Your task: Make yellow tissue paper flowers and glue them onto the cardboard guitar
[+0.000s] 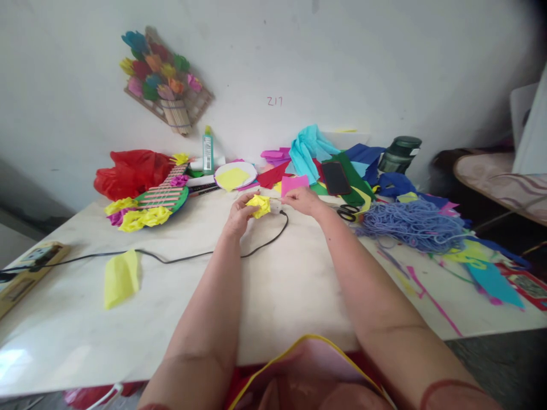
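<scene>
My left hand (240, 215) is closed on a yellow paper flower (258, 206), held a little above the table. Just to the right, my right hand (302, 201) has thumb and fingers pinched together by a thin strand-like piece too small to make out. Between the two hands sits a small whitish device (277, 207), partly hidden, with a black cord (164, 261) running from it to the left. A pink paper square (294, 185) lies right behind my right hand.
Left stand a decorated paper craft (160, 198), a power strip (32, 267) and a yellow paper sheet (121, 279). A glue bottle (207, 151) and white plate (217, 181) are behind. Scissors (348, 213), a phone (335, 178), blue yarn (412, 225) and a dark jar (400, 154) lie rightward.
</scene>
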`<state>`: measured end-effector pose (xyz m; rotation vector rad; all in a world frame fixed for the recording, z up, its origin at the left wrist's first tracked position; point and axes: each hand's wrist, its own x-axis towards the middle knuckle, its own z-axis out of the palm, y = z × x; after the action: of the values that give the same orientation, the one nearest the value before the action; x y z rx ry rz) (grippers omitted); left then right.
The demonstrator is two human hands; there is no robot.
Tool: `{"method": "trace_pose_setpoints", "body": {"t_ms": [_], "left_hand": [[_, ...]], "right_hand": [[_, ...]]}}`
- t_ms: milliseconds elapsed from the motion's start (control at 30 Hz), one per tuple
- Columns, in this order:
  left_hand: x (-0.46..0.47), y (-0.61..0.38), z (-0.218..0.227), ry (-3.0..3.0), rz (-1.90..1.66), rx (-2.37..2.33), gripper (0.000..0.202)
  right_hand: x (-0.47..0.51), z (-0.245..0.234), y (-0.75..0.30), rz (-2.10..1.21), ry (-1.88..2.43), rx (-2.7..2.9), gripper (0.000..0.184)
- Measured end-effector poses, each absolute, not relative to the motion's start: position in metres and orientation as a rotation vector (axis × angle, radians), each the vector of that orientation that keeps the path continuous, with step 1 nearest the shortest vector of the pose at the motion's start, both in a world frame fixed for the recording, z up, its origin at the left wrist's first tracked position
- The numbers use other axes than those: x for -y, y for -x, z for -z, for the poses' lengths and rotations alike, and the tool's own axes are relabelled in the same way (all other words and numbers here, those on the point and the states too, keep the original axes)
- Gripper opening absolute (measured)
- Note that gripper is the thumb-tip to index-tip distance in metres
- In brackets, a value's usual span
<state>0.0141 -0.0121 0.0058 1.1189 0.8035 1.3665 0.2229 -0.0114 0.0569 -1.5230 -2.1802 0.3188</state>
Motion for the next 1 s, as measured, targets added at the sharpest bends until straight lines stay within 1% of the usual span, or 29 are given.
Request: {"method": "trace_pose_setpoints", "body": {"t_ms": [167,333,467,800,1000], "left_hand": [[0.013,-0.014,-0.006,-1.14,-1.347,-0.802,0.053],[0.012,-0.014,-0.005,-1.138,-1.354,-0.804,0.051],[0.01,-0.014,-0.004,-1.119,-1.384,-0.803,0.048],[0.011,-0.018,-0.006,-1.085,-1.456,-0.834,0.049],[0.01,-0.018,-0.003,-1.105,-1.485,-0.849,0.054]], "right_hand": [[0.013,-0.056,-0.219,-0.338,1.441,2.211,0.025],[0.015,-0.057,-0.216,-0.42,1.415,2.22,0.031],[0.016,-0.058,-0.215,-0.421,1.401,2.254,0.032],[0.017,-0.058,-0.212,-0.249,1.41,2.303,0.032],[0.018,-0.056,-0.203,-0.169,1.441,2.336,0.031]]}}
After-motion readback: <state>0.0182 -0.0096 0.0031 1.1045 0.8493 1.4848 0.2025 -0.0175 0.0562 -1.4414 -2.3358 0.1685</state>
